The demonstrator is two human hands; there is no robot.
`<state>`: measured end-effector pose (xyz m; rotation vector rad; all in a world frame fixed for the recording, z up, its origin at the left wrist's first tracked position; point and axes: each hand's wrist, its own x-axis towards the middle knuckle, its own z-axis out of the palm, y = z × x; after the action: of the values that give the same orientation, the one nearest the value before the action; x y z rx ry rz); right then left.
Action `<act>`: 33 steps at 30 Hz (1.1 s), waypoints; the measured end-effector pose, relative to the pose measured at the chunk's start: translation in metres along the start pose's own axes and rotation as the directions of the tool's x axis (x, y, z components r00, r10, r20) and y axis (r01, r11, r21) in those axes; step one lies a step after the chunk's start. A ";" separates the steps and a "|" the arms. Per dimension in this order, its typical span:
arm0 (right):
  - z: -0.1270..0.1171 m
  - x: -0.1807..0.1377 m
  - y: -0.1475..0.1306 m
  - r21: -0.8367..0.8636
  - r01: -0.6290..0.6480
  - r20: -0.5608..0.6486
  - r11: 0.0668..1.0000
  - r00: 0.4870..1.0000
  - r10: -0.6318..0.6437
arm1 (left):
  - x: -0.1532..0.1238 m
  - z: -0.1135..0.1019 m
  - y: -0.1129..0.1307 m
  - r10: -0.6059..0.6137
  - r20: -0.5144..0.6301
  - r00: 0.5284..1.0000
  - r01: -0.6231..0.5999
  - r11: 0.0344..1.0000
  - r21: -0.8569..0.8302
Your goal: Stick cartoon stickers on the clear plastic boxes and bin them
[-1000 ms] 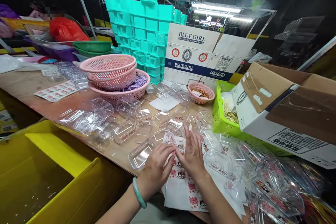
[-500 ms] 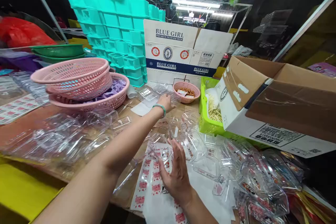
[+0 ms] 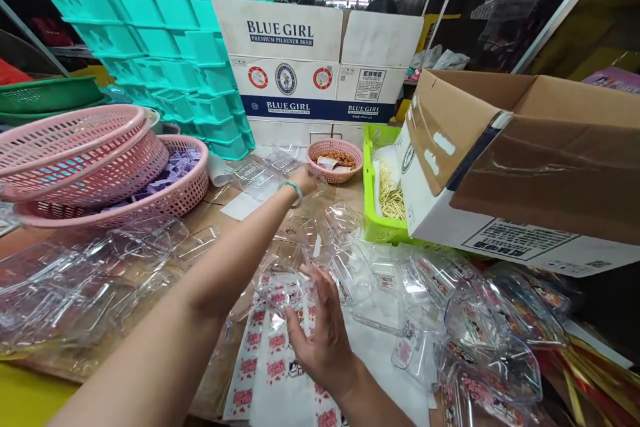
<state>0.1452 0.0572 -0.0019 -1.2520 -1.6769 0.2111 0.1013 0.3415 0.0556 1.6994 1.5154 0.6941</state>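
My left hand [image 3: 306,179], with a green bangle on its wrist, reaches forward to the front left rim of a small pink basket [image 3: 334,175] of brown pieces and small packets. Its fingers are smeared and partly hidden. Nearer to me, my right hand [image 3: 323,330] hovers over printed sticker sheets [image 3: 275,367], thumb and fingers apart. Against its fingertips and thumb lies a clear plastic box [image 3: 273,287]; I cannot tell whether they touch. More clear plastic boxes [image 3: 360,273] lie around the hands.
At right stand a lime green basket [image 3: 367,193] with pale strips and an open cardboard box [image 3: 470,193]. Stickered boxes [image 3: 493,340] pile up at the near right. Pink baskets [image 3: 185,193] and clear boxes [image 3: 90,273] sit left. Turquoise bins [image 3: 195,60] and a printed carton [image 3: 320,53] rise behind.
The view has moved forward and turned slightly right. My left hand has come closer to the small pink basket. My right hand keeps its place over the sheets.
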 end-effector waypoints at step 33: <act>-0.090 -0.056 -0.020 0.342 -0.449 0.210 0.825 0.893 0.399 | -0.356 -0.007 -0.093 -0.108 0.423 0.900 0.434 0.331 -0.838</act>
<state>0.2007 -0.0316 0.0216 -1.3111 -1.3489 0.8711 -0.0134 -0.0059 0.0130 0.5718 0.8190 0.8245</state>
